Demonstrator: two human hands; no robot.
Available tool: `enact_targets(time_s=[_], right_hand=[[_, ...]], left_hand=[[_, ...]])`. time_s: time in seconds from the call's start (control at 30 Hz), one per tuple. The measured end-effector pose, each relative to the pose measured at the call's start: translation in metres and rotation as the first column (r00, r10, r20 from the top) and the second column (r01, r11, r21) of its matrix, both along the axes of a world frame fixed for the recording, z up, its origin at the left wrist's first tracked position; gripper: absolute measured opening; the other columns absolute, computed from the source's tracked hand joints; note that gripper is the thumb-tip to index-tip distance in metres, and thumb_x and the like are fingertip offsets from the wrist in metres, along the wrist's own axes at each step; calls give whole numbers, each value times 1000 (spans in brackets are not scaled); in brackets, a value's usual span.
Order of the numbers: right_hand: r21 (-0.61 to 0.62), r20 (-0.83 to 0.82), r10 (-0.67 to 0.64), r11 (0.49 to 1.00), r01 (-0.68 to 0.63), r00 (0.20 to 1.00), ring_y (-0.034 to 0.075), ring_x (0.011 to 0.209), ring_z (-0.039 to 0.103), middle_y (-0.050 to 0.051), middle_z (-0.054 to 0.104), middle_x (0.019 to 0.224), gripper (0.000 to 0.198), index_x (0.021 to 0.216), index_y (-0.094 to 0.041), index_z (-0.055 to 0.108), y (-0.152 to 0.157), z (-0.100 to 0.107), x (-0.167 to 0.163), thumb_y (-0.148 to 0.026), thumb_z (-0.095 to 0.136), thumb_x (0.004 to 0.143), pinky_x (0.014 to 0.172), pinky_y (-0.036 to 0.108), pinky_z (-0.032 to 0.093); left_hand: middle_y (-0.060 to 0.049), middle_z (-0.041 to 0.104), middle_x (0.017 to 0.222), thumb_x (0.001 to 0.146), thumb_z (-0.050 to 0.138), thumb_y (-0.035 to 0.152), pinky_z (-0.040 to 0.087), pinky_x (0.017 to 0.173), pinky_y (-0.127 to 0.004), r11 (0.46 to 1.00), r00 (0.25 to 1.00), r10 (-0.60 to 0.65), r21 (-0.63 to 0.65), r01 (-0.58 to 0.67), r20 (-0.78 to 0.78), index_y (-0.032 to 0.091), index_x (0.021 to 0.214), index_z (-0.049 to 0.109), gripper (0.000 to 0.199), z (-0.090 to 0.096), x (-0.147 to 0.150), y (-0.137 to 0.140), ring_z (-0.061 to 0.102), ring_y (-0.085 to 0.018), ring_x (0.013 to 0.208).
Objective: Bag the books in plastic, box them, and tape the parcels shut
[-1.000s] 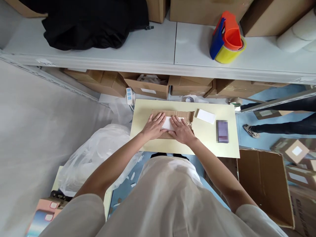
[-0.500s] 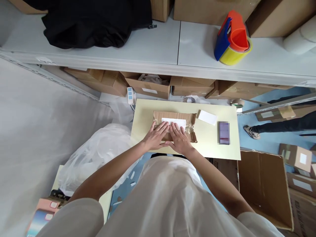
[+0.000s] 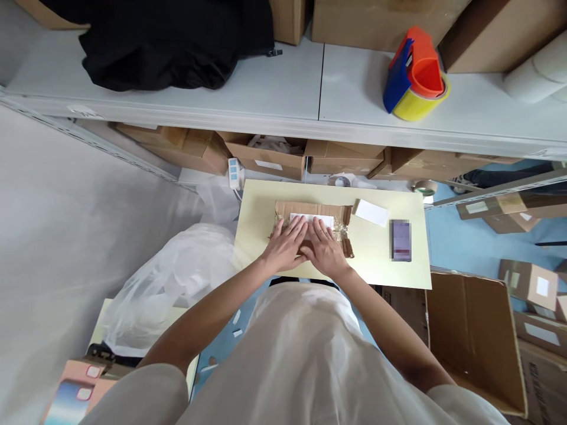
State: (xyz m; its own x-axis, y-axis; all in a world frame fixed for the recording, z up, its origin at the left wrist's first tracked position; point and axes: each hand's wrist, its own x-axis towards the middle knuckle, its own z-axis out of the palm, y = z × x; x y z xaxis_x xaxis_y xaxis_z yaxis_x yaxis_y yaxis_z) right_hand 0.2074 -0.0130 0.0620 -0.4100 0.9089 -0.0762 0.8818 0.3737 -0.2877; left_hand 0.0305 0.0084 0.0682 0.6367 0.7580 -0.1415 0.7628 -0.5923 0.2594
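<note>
A pale table (image 3: 374, 251) stands mid-frame. On it lies a cardboard package (image 3: 312, 208) — further right, a white box (image 3: 371, 212) and purple object (image 3: 401, 239).

The person in front of me wears a loose white shirt (image 3: 301, 360), rather greyish in the shade, with soft folds. Its short sleeves (image 3: 142, 389) are wide. The forearms (image 3: 221, 301) and the fingers (image 3: 296, 229) are bare. Something black (image 3: 283, 280) shows beyond the hem, too little to name.

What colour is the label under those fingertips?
The label is white where it shows, best in the head view.
</note>
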Motion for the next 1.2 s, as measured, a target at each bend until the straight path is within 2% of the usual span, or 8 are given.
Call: enact_targets(time_s=[0.17,0.33,0.4,0.53,0.77,0.97,1.1,1.2], right_hand=[[-43,3,-72,996,72,997,34,146,19,22,25,156,71,149,-4,28,-4,-14,7,-52,31,96,112,51,27],[30,49,-244,970,243,968,37,142,27,27,32,151,76,146,1,30,-10,-7,13,-54,34,95,113,55,23],[40,39,-205,978,203,978,38,143,25,28,33,150,76,145,3,32,-5,-3,7,-55,32,95,113,56,21],[-27,4,-43,999,43,999,33,145,23,22,30,153,72,146,-2,33,7,-3,-1,-53,28,97,114,49,26],[2,66,-251,968,251,966,37,142,27,27,31,151,76,145,3,31,-4,-7,12,-54,36,94,112,53,25],[11,44,-72,997,72,996,33,145,23,23,28,154,71,145,0,32,-9,-11,6,-51,30,97,113,49,27],[19,88,-118,993,117,989,34,143,27,22,30,153,69,146,-3,32,-15,-11,7,-50,35,96,112,51,28],[19,119,-178,984,177,977,35,140,33,24,35,151,64,142,-2,39,-19,0,14,-45,40,95,112,53,27]], left_hand=[[-16,18,158,89,40,58,7,117,-57,999,999,42,-9,-43,-24,7,150,24,81,-6,-1,6,15,-30,147],[-19,18,157,90,36,59,3,112,-66,976,973,216,27,-215,-81,6,151,21,82,-2,-6,5,15,-35,146],[-19,17,158,90,37,55,2,113,-65,980,978,199,42,-196,-67,6,151,21,80,-1,0,7,14,-35,147],[-13,22,158,91,38,43,7,118,-55,999,999,40,8,-39,-32,12,151,23,70,-6,11,12,17,-28,147],[-17,18,158,90,37,61,8,111,-67,976,973,219,36,-217,-68,13,151,24,79,-8,-2,7,14,-36,146],[-11,23,158,92,32,61,11,116,-58,1000,1000,-10,7,10,-11,16,152,24,75,-10,-1,-3,16,-30,147],[-12,21,158,91,35,61,8,116,-60,999,998,47,10,-47,-37,15,152,23,77,-12,-8,-6,14,-31,147],[-15,15,159,90,38,61,5,113,-66,986,986,161,-26,-162,-44,14,152,20,80,-11,-20,-7,10,-34,147]])
